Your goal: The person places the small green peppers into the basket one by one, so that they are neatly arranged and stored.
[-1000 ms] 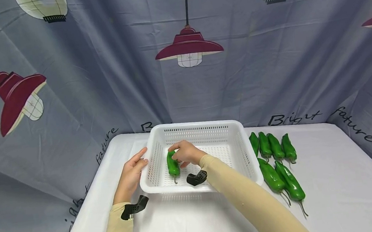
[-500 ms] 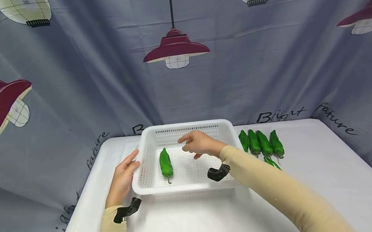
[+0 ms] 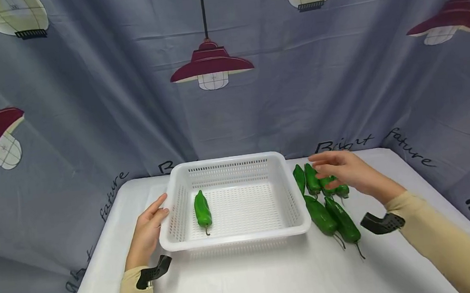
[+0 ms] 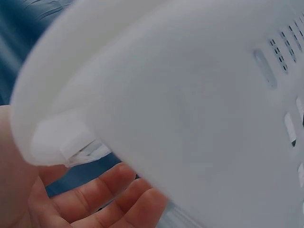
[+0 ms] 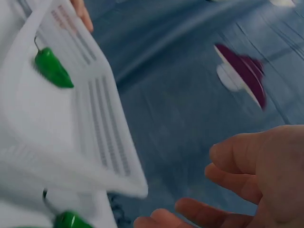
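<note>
My left hand [image 3: 146, 228] is at the left side of a white plastic basket [image 3: 236, 238], fingers relaxed. Its fingertips touch the basket's outer wall below the rim, as the left wrist view shows. Inside the basket lies one green chili pepper [image 3: 202, 209], stem toward me. Over on the right, my right hand [image 3: 351, 172] hovers above a group of green peppers, fingers apart and holding nothing. It partly hides the back-row peppers [image 3: 311, 179]. Two larger peppers [image 3: 320, 215] lie in front of these, stems toward me. The right wrist view shows the loosely bent fingers [image 5: 232, 183].
A white-covered table [image 3: 240, 279] carries everything. Behind it hangs a grey-blue curtain [image 3: 136, 104] printed with red lamps and lettering. The basket's right wall stands close beside the loose peppers.
My right hand has let go of the pepper in the basket, lifted out and moved right over the loose peppers. My left hand stays at the basket's side. The head view has shifted slightly.
</note>
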A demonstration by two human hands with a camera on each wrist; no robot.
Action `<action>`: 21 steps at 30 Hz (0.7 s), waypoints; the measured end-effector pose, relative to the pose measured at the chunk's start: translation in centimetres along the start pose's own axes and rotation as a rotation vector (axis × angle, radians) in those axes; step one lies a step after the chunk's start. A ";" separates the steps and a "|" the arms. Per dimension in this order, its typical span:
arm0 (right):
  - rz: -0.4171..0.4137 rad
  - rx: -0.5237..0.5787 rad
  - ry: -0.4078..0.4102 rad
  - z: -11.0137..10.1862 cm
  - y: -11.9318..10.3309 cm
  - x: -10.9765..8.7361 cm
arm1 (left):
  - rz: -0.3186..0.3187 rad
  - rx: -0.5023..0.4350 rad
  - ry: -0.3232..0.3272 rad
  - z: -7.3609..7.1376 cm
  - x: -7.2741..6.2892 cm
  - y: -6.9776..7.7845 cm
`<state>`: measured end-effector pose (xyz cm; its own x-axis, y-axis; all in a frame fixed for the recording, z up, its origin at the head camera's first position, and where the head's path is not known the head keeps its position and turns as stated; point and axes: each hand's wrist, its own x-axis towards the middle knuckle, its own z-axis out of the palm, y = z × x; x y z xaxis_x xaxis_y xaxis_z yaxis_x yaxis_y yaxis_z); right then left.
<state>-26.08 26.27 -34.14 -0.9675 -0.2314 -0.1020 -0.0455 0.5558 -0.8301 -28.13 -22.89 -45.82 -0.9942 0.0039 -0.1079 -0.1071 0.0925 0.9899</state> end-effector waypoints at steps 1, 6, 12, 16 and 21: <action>0.000 0.008 0.016 -0.5 1.2 -0.8 | -0.004 0.005 0.002 0.0 0.0 0.0; 0.040 0.055 0.081 -1.4 7.1 -4.7 | 0.000 0.014 0.007 0.2 0.0 -0.1; 0.094 0.030 0.121 -0.5 10.6 -6.7 | 0.006 0.009 -0.001 0.2 0.0 -0.2; 0.123 -0.022 0.139 0.6 11.3 -6.4 | 0.001 0.003 -0.003 0.1 0.0 -0.3; 0.142 -0.081 0.157 1.8 12.0 -5.9 | 0.009 -0.011 -0.010 0.1 0.1 -0.3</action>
<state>-20.49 32.83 -44.52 -0.9921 -0.0225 -0.1231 0.0806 0.6379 -0.7659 -28.19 -22.81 -46.15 -0.9949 0.0145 -0.0997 -0.0982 0.0818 0.9918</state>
